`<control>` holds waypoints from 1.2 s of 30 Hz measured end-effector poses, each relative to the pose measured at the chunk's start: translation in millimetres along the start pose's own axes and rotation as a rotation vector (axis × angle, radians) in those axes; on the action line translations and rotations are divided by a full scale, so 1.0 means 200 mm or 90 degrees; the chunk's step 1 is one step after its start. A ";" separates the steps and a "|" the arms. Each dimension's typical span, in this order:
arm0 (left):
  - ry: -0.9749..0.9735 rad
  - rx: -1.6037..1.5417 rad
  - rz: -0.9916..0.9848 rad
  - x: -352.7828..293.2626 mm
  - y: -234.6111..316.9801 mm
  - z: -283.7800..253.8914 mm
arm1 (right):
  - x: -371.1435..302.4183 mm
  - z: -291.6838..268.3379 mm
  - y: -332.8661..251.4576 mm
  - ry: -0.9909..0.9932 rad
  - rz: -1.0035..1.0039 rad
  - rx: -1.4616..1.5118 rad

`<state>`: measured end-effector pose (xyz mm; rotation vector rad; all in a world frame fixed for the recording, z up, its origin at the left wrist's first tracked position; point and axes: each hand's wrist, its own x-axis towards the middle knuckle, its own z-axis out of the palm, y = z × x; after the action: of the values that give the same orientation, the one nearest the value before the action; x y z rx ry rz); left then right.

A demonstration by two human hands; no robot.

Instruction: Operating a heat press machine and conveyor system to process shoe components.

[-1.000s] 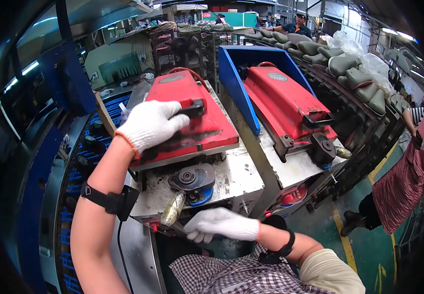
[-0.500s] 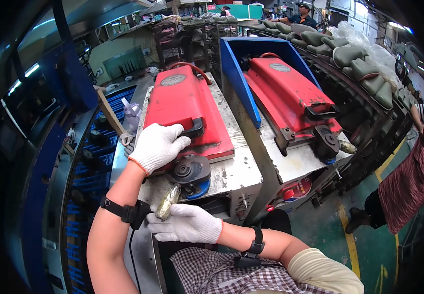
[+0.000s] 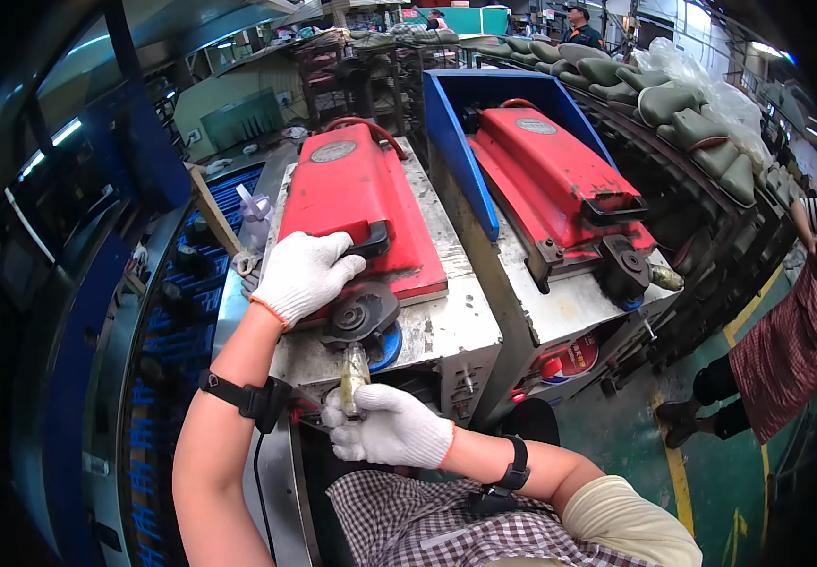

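Note:
My left hand (image 3: 303, 274), in a white knitted glove, grips the black handle (image 3: 369, 240) at the near end of a red lid (image 3: 338, 194). Just below it sits a dark round latch (image 3: 361, 314) with a blue base. From this latch a lever (image 3: 356, 369) wrapped in worn, yellowish tape points toward me. My right hand (image 3: 385, 425), gloved the same way, is curled around the lever's near end, its thumb on the right side and fingertips on the left. The fingers partly hide that end.
A second red-lidded machine (image 3: 560, 180) stands to the right behind a blue metal guard (image 3: 465, 161). Grey-green moulded pieces (image 3: 678, 113) are piled on a rack at far right. A person in a checked apron (image 3: 791, 331) stands at right. A purple bottle (image 3: 255, 217) sits at left.
The lever has swung to the right, and the latch has turned with it. My right hand has moved right and closed around the lever's end. My left hand stays on the handle.

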<state>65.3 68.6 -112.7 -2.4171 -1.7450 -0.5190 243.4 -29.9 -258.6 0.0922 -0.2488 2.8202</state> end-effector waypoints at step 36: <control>0.171 -0.191 -0.100 0.04 0.24 0.06 | -1.74 0.17 -1.31 1.189 -0.548 -1.471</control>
<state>114.0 63.2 -116.2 -2.2604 -1.8565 -1.1409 656.2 105.5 -214.6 -1.7677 -1.6415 -0.1661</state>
